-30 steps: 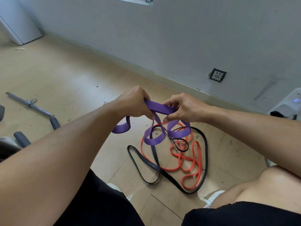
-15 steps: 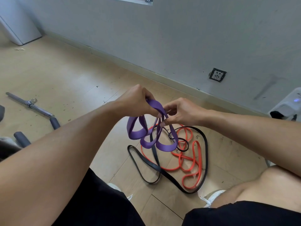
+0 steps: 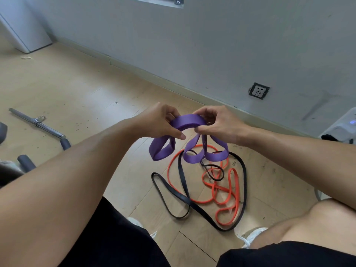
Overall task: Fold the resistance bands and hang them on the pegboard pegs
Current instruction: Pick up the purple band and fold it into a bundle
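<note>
Hands, left (image 3: pixel 158 124) and right (image 3: pixel 217 125), both pinch purple band (image 3: pixel 185 122), loops hanging above orange band (image 3: pixel 219 191) and black band (image 3: pixel 183 197) on floor (image 3: pixel 77 93).

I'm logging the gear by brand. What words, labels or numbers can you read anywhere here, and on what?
No text reads.
Purple band, held in both hands: no print shows.
Orange band and black band on the floor: no print shows.
Wall socket: only slot holes, no lettering legible.
White device at right: a lit blue dot, no words.

No legible text (anywhere visible)
</note>
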Action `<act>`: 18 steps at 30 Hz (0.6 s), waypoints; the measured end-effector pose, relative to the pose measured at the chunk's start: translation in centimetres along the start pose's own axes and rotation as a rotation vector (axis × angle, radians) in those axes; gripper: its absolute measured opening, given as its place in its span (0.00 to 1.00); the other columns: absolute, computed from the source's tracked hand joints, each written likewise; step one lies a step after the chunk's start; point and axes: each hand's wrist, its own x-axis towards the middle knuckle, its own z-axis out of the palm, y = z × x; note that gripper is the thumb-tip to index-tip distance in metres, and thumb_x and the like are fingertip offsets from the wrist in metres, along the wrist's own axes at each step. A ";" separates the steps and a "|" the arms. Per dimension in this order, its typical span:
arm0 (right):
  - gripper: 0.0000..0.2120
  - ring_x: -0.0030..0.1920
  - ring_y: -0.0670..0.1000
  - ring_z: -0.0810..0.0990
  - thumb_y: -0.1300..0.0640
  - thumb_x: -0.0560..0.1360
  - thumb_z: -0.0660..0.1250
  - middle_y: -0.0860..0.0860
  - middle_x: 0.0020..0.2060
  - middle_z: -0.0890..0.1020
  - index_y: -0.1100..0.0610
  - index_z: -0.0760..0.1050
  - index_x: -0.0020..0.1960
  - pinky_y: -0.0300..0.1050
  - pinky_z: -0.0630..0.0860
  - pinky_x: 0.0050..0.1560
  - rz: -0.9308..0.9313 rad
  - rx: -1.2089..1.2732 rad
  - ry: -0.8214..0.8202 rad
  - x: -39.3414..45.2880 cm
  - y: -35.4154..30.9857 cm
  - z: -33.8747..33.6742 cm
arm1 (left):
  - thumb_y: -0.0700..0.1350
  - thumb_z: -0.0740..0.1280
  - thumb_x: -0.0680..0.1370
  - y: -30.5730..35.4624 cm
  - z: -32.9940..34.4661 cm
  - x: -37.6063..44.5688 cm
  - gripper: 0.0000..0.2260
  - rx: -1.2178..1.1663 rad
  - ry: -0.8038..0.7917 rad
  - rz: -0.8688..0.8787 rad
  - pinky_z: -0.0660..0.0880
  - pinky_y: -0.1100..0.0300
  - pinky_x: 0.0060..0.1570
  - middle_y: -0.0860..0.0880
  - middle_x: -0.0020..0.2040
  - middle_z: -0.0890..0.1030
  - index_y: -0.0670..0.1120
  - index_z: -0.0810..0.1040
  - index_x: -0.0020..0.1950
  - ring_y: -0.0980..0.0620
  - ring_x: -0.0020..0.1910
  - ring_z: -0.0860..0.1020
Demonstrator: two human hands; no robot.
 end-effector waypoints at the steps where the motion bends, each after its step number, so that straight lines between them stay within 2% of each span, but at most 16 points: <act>1: 0.16 0.46 0.50 0.85 0.66 0.73 0.76 0.56 0.49 0.87 0.58 0.82 0.59 0.44 0.82 0.51 -0.008 0.003 0.014 -0.1 -0.2 -0.2 | 0.50 0.83 0.66 -0.1 0.2 0.1 0.18 0.026 0.011 0.015 0.77 0.63 0.40 0.52 0.43 0.85 0.49 0.80 0.50 0.52 0.39 0.83; 4: 0.15 0.45 0.49 0.85 0.64 0.73 0.78 0.55 0.48 0.88 0.56 0.84 0.58 0.41 0.83 0.50 -0.023 0.038 0.043 -0.3 -0.7 -0.6 | 0.48 0.81 0.68 0.1 0.6 0.5 0.17 0.072 0.125 0.040 0.81 0.55 0.46 0.50 0.45 0.85 0.48 0.82 0.54 0.50 0.43 0.83; 7: 0.15 0.46 0.49 0.87 0.61 0.72 0.79 0.53 0.48 0.89 0.56 0.84 0.59 0.38 0.83 0.51 -0.014 0.046 0.064 -0.4 -0.6 -0.9 | 0.47 0.80 0.70 0.5 0.3 0.7 0.15 0.062 0.191 0.065 0.80 0.57 0.45 0.51 0.42 0.85 0.46 0.85 0.55 0.50 0.42 0.83; 11: 0.17 0.50 0.52 0.88 0.60 0.73 0.79 0.49 0.48 0.89 0.55 0.84 0.60 0.48 0.83 0.58 0.017 0.004 0.014 -0.4 0.7 -0.7 | 0.44 0.80 0.68 0.6 0.6 1.1 0.13 -0.003 0.158 0.058 0.83 0.52 0.50 0.52 0.43 0.85 0.49 0.84 0.51 0.51 0.43 0.84; 15: 0.15 0.45 0.46 0.86 0.62 0.72 0.78 0.50 0.47 0.88 0.54 0.84 0.58 0.46 0.82 0.55 0.071 0.018 0.010 0.3 2.1 -1.2 | 0.49 0.82 0.67 0.4 1.6 2.7 0.16 0.012 0.090 0.013 0.83 0.50 0.49 0.52 0.44 0.85 0.51 0.84 0.51 0.49 0.44 0.84; 18: 0.17 0.43 0.45 0.85 0.65 0.72 0.78 0.53 0.48 0.88 0.55 0.83 0.59 0.44 0.83 0.51 0.152 0.108 0.026 1.4 3.5 -1.8 | 0.49 0.82 0.66 0.6 2.4 4.5 0.16 0.015 0.074 -0.042 0.82 0.50 0.50 0.50 0.44 0.86 0.50 0.85 0.51 0.49 0.44 0.83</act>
